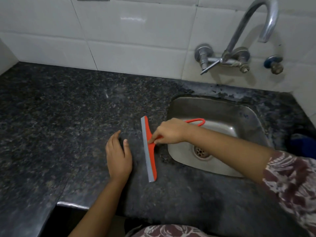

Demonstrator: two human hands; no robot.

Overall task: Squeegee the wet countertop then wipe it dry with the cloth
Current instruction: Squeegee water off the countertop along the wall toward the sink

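Squeegee (148, 149) lies on table (59, 108), blade axis 12-to-6, handle toward 2 o'clock over sink (222, 106). Right hand (168, 132) fingers closed around handle; left hand (118, 155) flat, open, just beside blade.

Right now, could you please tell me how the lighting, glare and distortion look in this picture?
Head view: dim, soft-focus; glare on the glossy white wall tiles and curved chrome faucet; wide-angle bending at the speckled dark granite countertop edges; right hand on the orange squeegee reads clearly.
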